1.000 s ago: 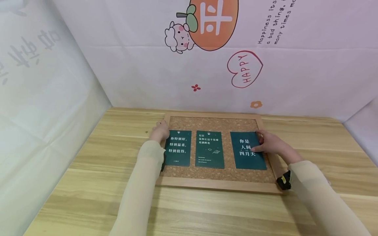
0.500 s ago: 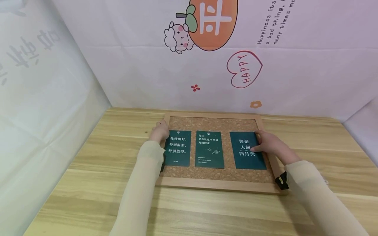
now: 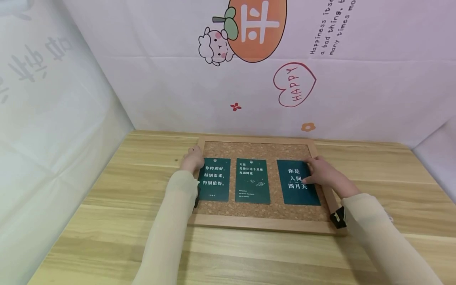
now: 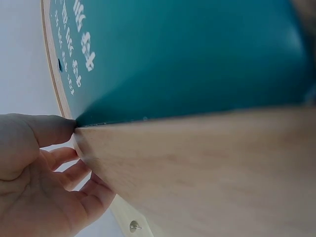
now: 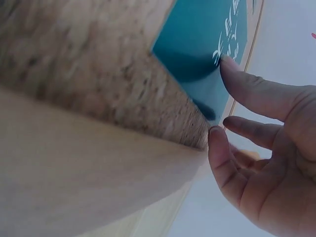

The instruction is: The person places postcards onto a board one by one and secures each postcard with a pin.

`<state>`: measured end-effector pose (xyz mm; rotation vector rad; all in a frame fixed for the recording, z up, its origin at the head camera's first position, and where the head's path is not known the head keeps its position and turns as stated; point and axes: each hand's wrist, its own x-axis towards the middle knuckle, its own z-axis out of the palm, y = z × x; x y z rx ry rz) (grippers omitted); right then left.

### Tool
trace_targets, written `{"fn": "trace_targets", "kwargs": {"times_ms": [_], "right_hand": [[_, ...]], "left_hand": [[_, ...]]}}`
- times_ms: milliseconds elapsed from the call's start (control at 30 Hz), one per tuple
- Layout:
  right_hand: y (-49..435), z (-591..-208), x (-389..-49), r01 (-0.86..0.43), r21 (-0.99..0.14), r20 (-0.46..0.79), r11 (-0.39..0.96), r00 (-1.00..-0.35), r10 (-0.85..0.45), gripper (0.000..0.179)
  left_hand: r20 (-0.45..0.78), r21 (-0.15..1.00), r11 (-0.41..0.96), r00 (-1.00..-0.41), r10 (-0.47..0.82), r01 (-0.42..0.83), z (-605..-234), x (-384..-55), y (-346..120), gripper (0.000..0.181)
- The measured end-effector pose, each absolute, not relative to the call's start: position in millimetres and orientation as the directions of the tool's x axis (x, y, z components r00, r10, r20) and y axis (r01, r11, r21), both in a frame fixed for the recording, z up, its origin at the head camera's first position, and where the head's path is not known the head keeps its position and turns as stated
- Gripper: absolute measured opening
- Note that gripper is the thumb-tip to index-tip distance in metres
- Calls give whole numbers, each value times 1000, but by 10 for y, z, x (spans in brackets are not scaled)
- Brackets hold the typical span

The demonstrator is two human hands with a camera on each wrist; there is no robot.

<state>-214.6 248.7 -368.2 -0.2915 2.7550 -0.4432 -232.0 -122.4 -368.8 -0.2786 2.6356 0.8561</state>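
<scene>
A wood-framed corkboard (image 3: 256,211) lies on the table with three dark green cards on it. Round tacks show at the top of the left card (image 3: 215,180) and the middle card (image 3: 252,182); none is visible on the right card (image 3: 297,194), which sits slightly tilted. My left hand (image 3: 192,159) grips the board's left side, thumb over the edge beside the left card and fingers against the frame's outer side. With my right hand (image 3: 325,173) I hold the right card near its upper right corner, the thumb (image 5: 252,89) pressing its face and fingers at its edge.
A small metal thumbtack (image 4: 134,226) lies on the wooden table (image 3: 142,186), left of the board. Behind the board rises a white printed cloth (image 3: 171,91); another white cloth (image 3: 71,130) hangs on the left.
My right hand and forearm have shifted slightly left, with the index finger moving along the right card's top edge. The left hand, board and other cards stay put.
</scene>
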Motion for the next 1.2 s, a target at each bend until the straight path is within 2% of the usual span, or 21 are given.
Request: {"fn": "trace_targets", "kwargs": {"times_ms": [167, 367, 733, 1200], "right_hand": [[2486, -3710, -2172, -200, -364, -262, 909, -915, -307, 68], [2507, -3733, -2194, -222, -404, -282, 887, -892, -352, 69], [2460, -3754, -2167, -147, -443, -310, 884, -901, -305, 91], [2486, -3755, -2161, -159, -482, -313, 862, -888, -338, 94]], "left_hand": [[-394, 519, 803, -916, -81, -294, -3685, -2322, -1224, 55], [-392, 513, 809, -917, -77, -288, -3676, -2324, -1213, 55], [-388, 510, 814, -919, -72, -279, -3674, -2326, -1221, 54], [-411, 511, 813, -910, -56, -281, -3698, -2369, -1254, 54]]}}
